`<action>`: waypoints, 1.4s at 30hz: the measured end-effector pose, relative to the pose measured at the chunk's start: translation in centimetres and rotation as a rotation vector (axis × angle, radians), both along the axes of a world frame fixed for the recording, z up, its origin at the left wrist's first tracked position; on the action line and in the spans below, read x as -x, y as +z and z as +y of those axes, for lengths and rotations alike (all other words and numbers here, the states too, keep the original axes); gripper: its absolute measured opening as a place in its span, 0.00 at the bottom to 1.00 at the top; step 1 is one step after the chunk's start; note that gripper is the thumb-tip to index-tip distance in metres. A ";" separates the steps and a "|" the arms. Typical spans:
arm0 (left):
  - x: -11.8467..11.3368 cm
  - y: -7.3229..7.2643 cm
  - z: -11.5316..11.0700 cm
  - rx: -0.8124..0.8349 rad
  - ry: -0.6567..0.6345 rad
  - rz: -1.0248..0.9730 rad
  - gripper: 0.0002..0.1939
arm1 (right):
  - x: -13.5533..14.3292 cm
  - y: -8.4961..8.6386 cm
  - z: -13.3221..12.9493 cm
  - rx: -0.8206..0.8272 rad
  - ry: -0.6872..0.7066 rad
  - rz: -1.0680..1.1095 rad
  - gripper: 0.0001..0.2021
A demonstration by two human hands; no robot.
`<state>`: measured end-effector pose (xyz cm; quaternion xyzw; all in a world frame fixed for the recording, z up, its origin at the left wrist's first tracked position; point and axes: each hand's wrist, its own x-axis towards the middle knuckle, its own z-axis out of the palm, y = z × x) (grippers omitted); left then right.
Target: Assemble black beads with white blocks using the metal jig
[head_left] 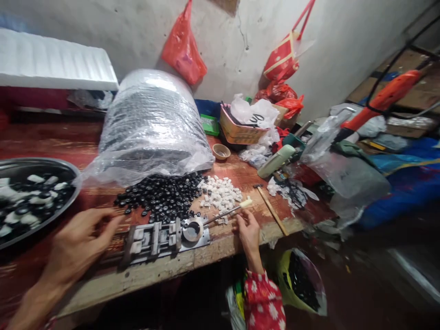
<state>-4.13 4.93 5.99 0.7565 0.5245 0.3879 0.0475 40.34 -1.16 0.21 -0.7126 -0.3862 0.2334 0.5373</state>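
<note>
A metal clamping jig with rods, sliding blocks and a round cam is at the table's front edge. White pieces sit between its blocks. From the cam a lever with a pale handle tip slants up to the right. My left hand is at the jig's left end, thumb and fingers apart, with nothing visible in it. Just below the lever's handle, my right hand has its fingers spread and holds nothing I can see. Behind the jig lie piles of black round parts and small white plastic pieces.
A metal basin of mixed black and white parts stands at left. Behind the piles is a large plastic-wrapped roll. A hammer lies at right, near a pale green bottle. An open sack stands below the table edge.
</note>
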 end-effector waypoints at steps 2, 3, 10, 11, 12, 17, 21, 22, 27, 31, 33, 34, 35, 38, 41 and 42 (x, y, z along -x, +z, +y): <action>-1.6 -0.5 0.9 0.117 -0.059 0.022 0.12 | 0.1 0.9 -0.7 -0.076 -0.102 -0.157 0.21; -2.7 -0.7 1.5 0.137 -0.066 0.051 0.13 | 0.3 1.5 -0.8 -0.111 -0.125 -0.245 0.18; -7.8 -1.1 5.7 0.379 -0.113 0.265 0.12 | 5.9 6.2 3.8 -0.120 0.443 -0.491 0.06; -7.9 -1.2 5.8 0.404 -0.116 0.270 0.11 | 7.0 6.3 5.1 -0.098 0.527 -0.511 0.06; -8.0 -1.3 6.0 0.416 -0.121 0.267 0.10 | 8.1 6.2 6.3 -0.072 0.593 -0.534 0.06; -7.4 -1.9 6.1 0.417 -0.145 0.202 0.07 | 12.3 4.7 11.2 0.059 0.685 -0.658 0.09; -6.9 -2.1 6.1 0.419 -0.168 0.114 0.06 | 13.2 4.3 12.1 0.077 0.684 -0.670 0.07; -6.8 -2.2 6.0 0.420 -0.174 0.086 0.07 | 13.1 4.4 11.9 0.075 0.680 -0.668 0.06; -6.4 -2.3 5.1 0.409 -0.176 -0.063 0.12 | 12.4 5.0 9.3 0.001 0.647 -0.514 0.06; -5.9 -1.7 3.3 0.360 -0.148 -0.155 0.12 | 12.6 5.5 6.4 -0.079 0.670 -0.446 0.05; -5.6 -1.1 2.1 0.320 -0.179 -0.191 0.10 | 12.9 5.8 5.1 -0.116 0.711 -0.471 0.06; -5.3 -0.7 1.4 0.297 -0.205 -0.195 0.09 | 13.1 5.9 4.4 -0.129 0.734 -0.487 0.06; -5.1 -0.5 0.7 0.272 -0.230 -0.189 0.09 | 13.3 6.0 3.8 -0.134 0.762 -0.501 0.07; -4.3 -0.1 -1.3 0.198 -0.290 -0.128 0.08 | 14.1 6.0 2.1 -0.119 0.852 -0.506 0.10; -3.5 -0.5 -3.0 0.160 -0.322 -0.056 0.08 | 14.9 5.6 0.8 -0.105 0.907 -0.553 0.10; -3.3 -0.7 -3.5 0.154 -0.330 -0.035 0.07 | 15.1 5.5 0.6 -0.105 0.908 -0.584 0.10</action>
